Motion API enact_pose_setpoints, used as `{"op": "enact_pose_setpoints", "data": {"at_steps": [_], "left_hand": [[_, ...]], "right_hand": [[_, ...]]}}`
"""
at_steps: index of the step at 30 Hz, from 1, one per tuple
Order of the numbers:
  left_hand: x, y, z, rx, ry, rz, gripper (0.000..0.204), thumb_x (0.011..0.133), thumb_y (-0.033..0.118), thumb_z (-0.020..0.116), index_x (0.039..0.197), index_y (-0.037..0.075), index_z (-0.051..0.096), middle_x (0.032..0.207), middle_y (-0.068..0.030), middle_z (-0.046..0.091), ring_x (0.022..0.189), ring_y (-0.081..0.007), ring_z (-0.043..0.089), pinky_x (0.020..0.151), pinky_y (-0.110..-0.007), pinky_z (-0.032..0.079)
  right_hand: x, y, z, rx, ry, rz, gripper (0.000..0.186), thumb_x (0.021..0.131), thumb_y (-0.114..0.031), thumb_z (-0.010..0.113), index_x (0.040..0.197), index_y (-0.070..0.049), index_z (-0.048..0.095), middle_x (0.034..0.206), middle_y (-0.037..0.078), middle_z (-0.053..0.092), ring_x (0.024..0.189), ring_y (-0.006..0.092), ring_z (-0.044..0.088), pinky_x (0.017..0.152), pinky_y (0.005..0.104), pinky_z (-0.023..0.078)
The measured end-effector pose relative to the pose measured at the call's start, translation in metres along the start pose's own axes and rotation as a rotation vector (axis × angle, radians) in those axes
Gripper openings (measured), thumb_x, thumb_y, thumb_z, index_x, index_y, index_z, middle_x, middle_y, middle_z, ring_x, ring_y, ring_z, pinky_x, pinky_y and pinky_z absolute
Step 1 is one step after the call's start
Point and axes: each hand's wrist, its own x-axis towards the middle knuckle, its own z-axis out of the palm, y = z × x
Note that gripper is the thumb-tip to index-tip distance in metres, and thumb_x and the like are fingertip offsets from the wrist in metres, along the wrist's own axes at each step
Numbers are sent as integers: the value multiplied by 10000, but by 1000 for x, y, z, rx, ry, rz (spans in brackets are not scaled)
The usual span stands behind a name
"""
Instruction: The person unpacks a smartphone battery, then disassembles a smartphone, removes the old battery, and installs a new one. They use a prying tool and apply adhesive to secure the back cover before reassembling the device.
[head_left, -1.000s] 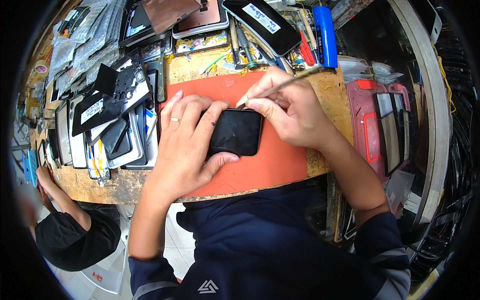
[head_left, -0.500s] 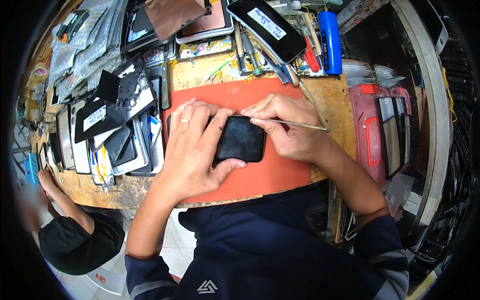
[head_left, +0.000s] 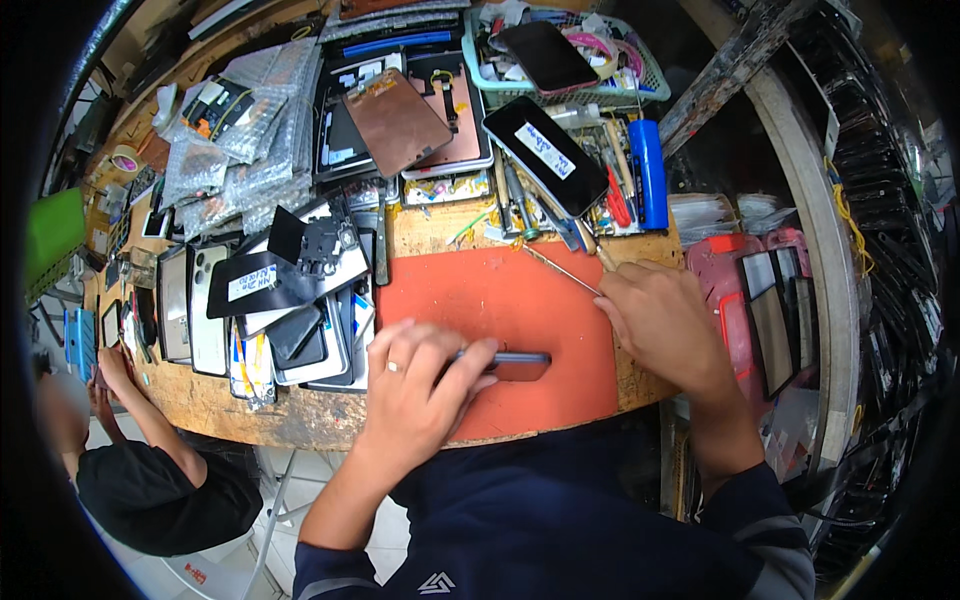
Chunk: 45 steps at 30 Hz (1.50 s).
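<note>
the left hand [head_left: 422, 370] grasps a slim smartphone [head_left: 525, 357], tipped steeply on edge over the orange-red mat [head_left: 450, 290]; whether it touches is unclear. the right hand [head_left: 660, 320] pinches a thin metal tool [head_left: 568, 273], well apart from the phone. the step in hand looks like reorienting the phone; next probably calls for a steady left hold and the tool kept clear of its screen.

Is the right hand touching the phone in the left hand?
Apart: the head view shows bare orange mat between the right hand and the phone.
</note>
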Motion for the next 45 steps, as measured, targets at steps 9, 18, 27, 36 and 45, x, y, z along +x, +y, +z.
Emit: {"op": "enact_pose_setpoints", "data": {"at_steps": [9,18,27,36,45], "left_hand": [[-18,24,-15,69,160,-7,189,885,237,816,1056,169,774,936,20,677,836,-173,633,860,-372,399],[-46,24,5,189,315,260,182,927,190,772,1103,154,800,1040,30,755,997,-136,607,893,-354,415],[-79,30,13,73,30,267,180,868,123,830,1046,108,809,1062,-20,758,939,-169,676,766,-331,511],[-62,69,24,-11,-62,-183,464,924,255,813,1362,109,769,1219,-77,703,1090,-257,649,973,-432,451],[-67,81,31,303,-128,-95,477,984,457,716,1389,214,788,1256,-72,633,1189,-280,538,1076,-490,349]], "right_hand": [[129,-43,38,-176,97,-164,141,801,-64,808,929,-5,813,1038,186,728,1070,358,673,929,471,527],[153,-37,22,-121,-231,-142,178,854,-115,773,962,22,810,1169,258,720,1185,401,660,979,526,486],[146,-40,30,-87,-95,-137,253,846,-110,806,1061,24,789,1161,248,731,1146,388,695,971,557,500],[56,-27,11,446,204,-234,63,932,-70,760,947,-18,728,864,119,688,767,272,706,696,411,531],[-8,-23,33,767,-56,-66,95,960,-96,769,942,-14,723,815,107,689,708,266,660,668,406,510]]}}
